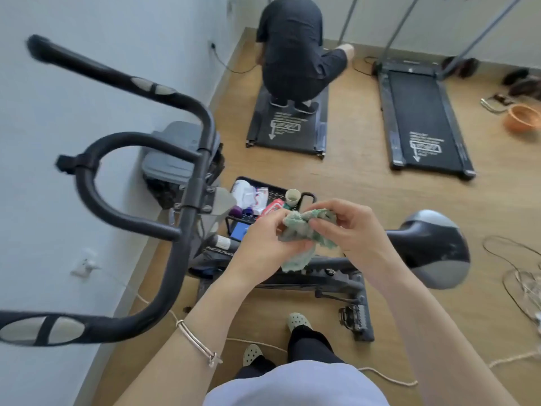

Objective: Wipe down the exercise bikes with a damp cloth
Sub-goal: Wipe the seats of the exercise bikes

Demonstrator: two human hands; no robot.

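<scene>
A crumpled pale green cloth (298, 235) is bunched between both my hands, above the black exercise bike's frame (328, 281). My left hand (263, 241) grips its lower left part and my right hand (348, 230) pinches its upper right edge. The bike's black handlebars (187, 159) rise at the left, close to the wall. Its black and grey saddle (433, 247) sits at the right, just beyond my right wrist. A pedal (355, 315) shows near the floor below the frame.
A black tray (304, 197) with a cup, packets and bottles stands behind the bike. A person in dark clothes crouches on a treadmill (288, 136) at the back; a second treadmill (424, 121) lies to its right. Loose cables (518, 276) and an orange basin (524, 118) are on the right floor.
</scene>
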